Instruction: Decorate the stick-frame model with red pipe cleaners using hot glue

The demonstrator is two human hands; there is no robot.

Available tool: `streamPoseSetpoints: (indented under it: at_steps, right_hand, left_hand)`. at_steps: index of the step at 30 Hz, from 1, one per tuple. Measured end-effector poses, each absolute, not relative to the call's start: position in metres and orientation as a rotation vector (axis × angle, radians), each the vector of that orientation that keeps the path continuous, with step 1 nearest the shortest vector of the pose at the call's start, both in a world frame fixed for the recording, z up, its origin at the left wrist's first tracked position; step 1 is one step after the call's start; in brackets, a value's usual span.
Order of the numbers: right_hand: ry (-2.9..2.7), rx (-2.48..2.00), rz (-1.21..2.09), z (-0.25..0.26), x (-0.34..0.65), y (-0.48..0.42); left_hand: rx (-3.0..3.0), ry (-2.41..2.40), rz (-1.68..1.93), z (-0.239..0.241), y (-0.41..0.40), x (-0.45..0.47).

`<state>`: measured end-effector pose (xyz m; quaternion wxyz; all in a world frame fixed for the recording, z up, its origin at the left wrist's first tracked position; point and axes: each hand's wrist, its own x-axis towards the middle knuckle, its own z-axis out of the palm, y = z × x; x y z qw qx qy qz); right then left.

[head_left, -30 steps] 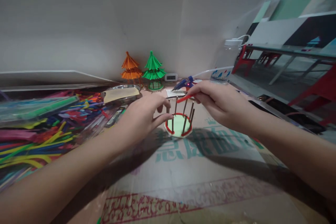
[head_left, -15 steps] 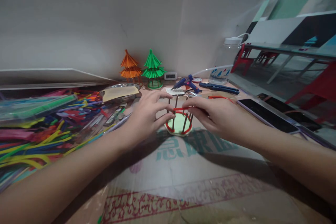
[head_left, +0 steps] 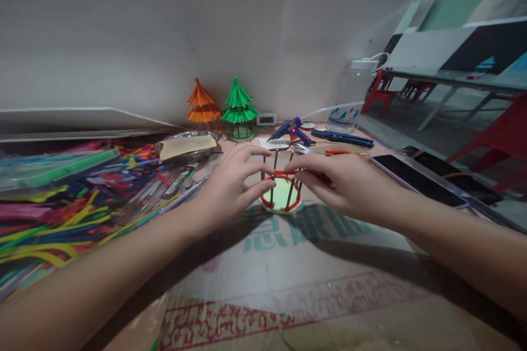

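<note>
A small round frame of upright brown posts (head_left: 291, 193) stands on a pale green base (head_left: 282, 195) edged in red. Across the front posts, partway up, runs a red pipe cleaner (head_left: 284, 173). My left hand (head_left: 239, 178) comes in from the left, thumb and fingertips closed around the strip's left end beside a post. From the other side, my right hand (head_left: 329, 175) pinches the strip near its right end with thumb and forefinger. The fingers hide both ends of the strip and part of the posts.
An orange pagoda (head_left: 203, 104) and a green pagoda (head_left: 237, 109) stand by the wall. A blue glue gun (head_left: 292, 129), dark blue pliers (head_left: 343, 138) and a bottle (head_left: 348, 98) are behind. Coloured pipe cleaners (head_left: 61, 214) heap up left; a phone (head_left: 420, 181) lies right.
My right hand has shifted very slightly toward the left hand, and the red strip sits a little lower against the posts. The frame stays in place.
</note>
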<state>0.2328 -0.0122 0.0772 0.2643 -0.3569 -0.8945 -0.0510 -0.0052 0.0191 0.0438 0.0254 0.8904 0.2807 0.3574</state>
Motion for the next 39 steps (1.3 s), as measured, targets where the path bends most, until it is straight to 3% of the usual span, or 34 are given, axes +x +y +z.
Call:
streamPoseSetpoints:
  at_steps: [17, 23, 31, 39]
  right_hand:
    - [-2.360, -1.197, 0.023, 0.083, 0.239, 0.004]
    - [-2.376, -1.298, 0.010, 0.079, 0.243, 0.017]
    - [-2.323, -1.199, 0.197, 0.064, 0.232, 0.026]
    - [-2.113, -1.017, 0.119, 0.070, 0.233, 0.028]
  left_hand:
    - [2.593, 0.875, 1.169, 0.046, 0.024, -0.011]
    - [2.659, 0.856, 1.015, 0.041, 0.037, -0.017]
    - [2.702, 0.976, 0.926, 0.058, 0.033, -0.020]
    - [2.860, 1.152, 0.778, 0.065, 0.041, -0.032]
